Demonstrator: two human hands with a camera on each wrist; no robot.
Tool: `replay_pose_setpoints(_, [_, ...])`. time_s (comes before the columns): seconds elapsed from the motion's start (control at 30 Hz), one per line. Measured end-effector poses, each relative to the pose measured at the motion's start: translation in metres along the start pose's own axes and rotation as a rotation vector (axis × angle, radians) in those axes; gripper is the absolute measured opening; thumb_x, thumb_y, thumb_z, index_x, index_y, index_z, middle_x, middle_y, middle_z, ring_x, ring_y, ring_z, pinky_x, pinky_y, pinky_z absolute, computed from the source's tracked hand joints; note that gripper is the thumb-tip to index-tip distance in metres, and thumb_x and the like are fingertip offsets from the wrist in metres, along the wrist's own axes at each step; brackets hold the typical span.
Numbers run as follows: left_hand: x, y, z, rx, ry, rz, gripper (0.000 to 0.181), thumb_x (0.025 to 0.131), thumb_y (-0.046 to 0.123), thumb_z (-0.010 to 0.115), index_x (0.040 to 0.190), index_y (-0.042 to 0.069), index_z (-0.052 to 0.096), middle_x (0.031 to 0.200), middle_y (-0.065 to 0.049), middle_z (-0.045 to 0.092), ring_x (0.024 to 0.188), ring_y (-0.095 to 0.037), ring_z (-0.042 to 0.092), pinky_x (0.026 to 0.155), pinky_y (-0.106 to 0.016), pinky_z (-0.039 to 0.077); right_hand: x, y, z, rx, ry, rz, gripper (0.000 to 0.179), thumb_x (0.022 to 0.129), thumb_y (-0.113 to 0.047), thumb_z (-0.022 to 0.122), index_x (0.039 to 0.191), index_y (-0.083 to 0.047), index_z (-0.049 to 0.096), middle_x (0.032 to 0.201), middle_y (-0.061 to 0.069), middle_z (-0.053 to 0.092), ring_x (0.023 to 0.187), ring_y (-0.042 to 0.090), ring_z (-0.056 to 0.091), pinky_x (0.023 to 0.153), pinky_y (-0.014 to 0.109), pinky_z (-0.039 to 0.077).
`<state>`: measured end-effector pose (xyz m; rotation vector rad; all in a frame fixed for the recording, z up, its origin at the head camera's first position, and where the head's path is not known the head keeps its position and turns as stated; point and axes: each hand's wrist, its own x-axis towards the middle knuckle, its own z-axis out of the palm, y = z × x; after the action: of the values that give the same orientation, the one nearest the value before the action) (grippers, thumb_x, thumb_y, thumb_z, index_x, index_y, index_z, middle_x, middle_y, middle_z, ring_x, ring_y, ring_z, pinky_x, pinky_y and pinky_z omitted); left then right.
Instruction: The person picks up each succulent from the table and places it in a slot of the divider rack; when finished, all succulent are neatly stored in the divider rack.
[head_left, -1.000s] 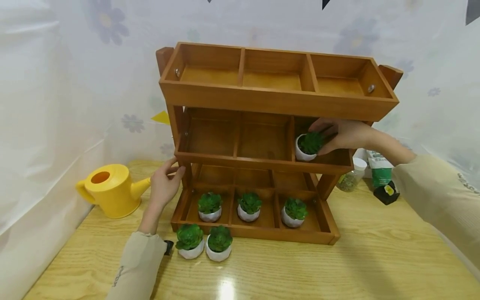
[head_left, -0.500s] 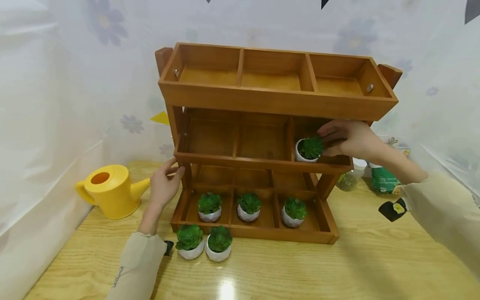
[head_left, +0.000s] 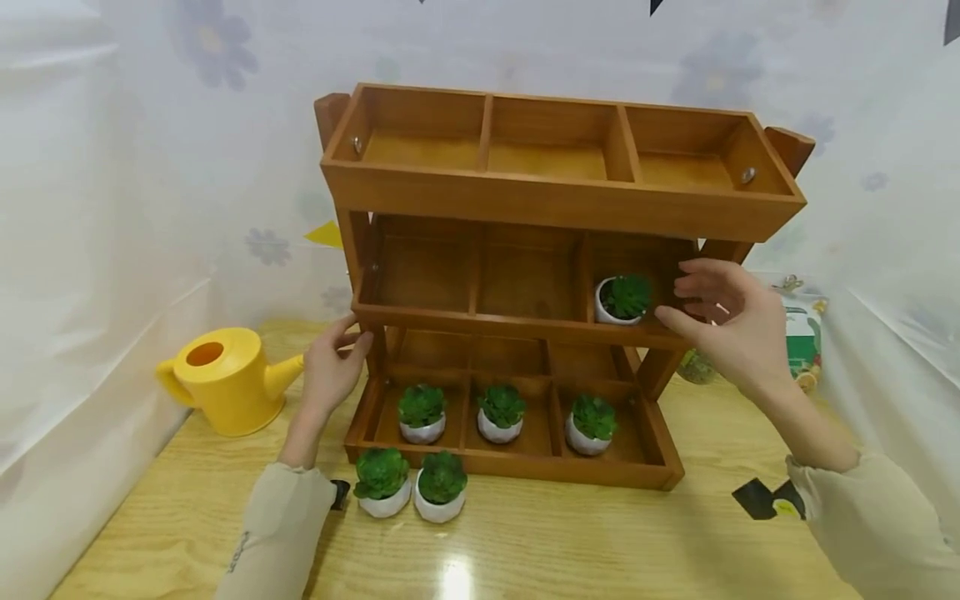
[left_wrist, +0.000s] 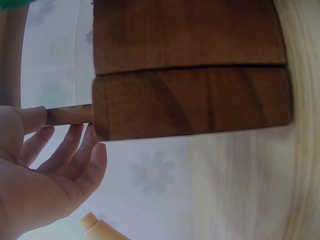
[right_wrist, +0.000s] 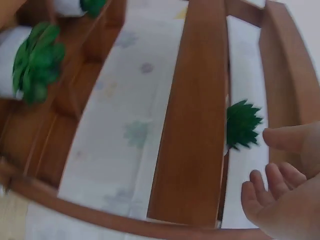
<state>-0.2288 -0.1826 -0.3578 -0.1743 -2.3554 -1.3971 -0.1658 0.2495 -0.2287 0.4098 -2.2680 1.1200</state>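
Note:
A three-tier wooden plant shelf (head_left: 566, 196) with divided trays stands on the table. My left hand (head_left: 333, 367) holds its left upright; in the left wrist view the thumb and fingers (left_wrist: 75, 145) lie on opposite sides of a narrow wooden piece. One potted succulent (head_left: 624, 298) in a white pot sits in the middle tier's right compartment, near the divider. Just right of it, my right hand (head_left: 738, 325) has its fingers spread and holds nothing. In the right wrist view a gap separates the hand (right_wrist: 285, 185) from the green leaves (right_wrist: 243, 125).
The bottom tier holds three potted succulents (head_left: 500, 414), one per compartment. Two more succulents (head_left: 441, 487) stand on the table before the shelf's front left. A yellow watering can (head_left: 228, 383) is at left. Behind the right hand are a jar (head_left: 696, 367) and a green-white bag (head_left: 804, 342).
My right hand has let go of the succulent and drawn back to the right, its fingers spreading. The succulent stays in the middle tier. My left hand keeps its place on the shelf.

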Motion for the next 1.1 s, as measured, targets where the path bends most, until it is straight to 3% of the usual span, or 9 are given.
replay_pose_setpoints(0.23, [0.001,0.000,0.000,0.015,-0.001,-0.006,0.044,0.098,0.018,0.056,0.138,0.003,0.051,0.124,-0.026,0.059,0.100,-0.041,0.064,0.084,-0.052,0.053,-0.041,-0.008,0.020,0.096,-0.018,-0.066,0.044,0.071,0.015,0.075,0.113,0.005,0.064,0.097,-0.002,0.067,0.088,0.006,0.064,0.076,0.013,0.051])
replay_pose_setpoints(0.4, [0.002,-0.001,0.001,0.016,-0.012,-0.009,0.045,0.098,0.019,0.056,0.139,0.003,0.050,0.123,-0.026,0.059,0.099,-0.041,0.065,0.083,-0.051,0.054,-0.062,-0.009,0.053,0.186,-0.086,-0.086,0.040,0.073,0.015,0.074,0.111,0.005,0.063,0.096,0.002,0.066,0.089,0.009,0.064,0.076,0.017,0.053])
replay_pose_setpoints(0.6, [0.001,0.000,0.001,0.012,0.006,0.002,0.043,0.097,0.018,0.058,0.138,0.004,0.052,0.119,-0.026,0.062,0.095,-0.041,0.066,0.081,-0.051,0.055,-0.081,-0.013,0.099,0.335,-0.159,-0.044,0.037,0.077,0.011,0.073,0.111,-0.001,0.065,0.096,-0.001,0.067,0.089,0.014,0.064,0.075,0.024,0.055])
replay_pose_setpoints(0.77, [0.002,0.001,0.002,0.015,0.008,0.001,0.043,0.097,0.018,0.058,0.138,0.005,0.052,0.119,-0.026,0.062,0.094,-0.041,0.066,0.081,-0.052,0.055,-0.090,-0.013,0.131,0.435,-0.216,-0.034,0.034,0.080,0.009,0.071,0.112,0.000,0.063,0.097,0.006,0.066,0.087,0.020,0.064,0.072,0.027,0.056])
replay_pose_setpoints(0.93, [0.001,0.000,0.003,0.001,0.005,-0.008,0.043,0.097,0.017,0.058,0.138,0.005,0.053,0.121,-0.026,0.061,0.097,-0.041,0.066,0.082,-0.051,0.054,-0.103,-0.016,0.153,0.397,-0.343,0.081,0.030,0.084,-0.008,0.074,0.112,-0.008,0.065,0.097,0.006,0.066,0.085,0.018,0.065,0.071,0.031,0.057])
replay_pose_setpoints(1.1, [0.001,0.000,0.001,-0.002,0.005,-0.012,0.044,0.097,0.019,0.058,0.139,0.006,0.052,0.121,-0.026,0.061,0.098,-0.041,0.065,0.083,-0.051,0.054,-0.116,-0.014,0.168,0.338,-0.490,0.162,0.033,0.084,-0.018,0.076,0.114,-0.007,0.064,0.099,0.008,0.066,0.086,0.021,0.064,0.072,0.031,0.056])
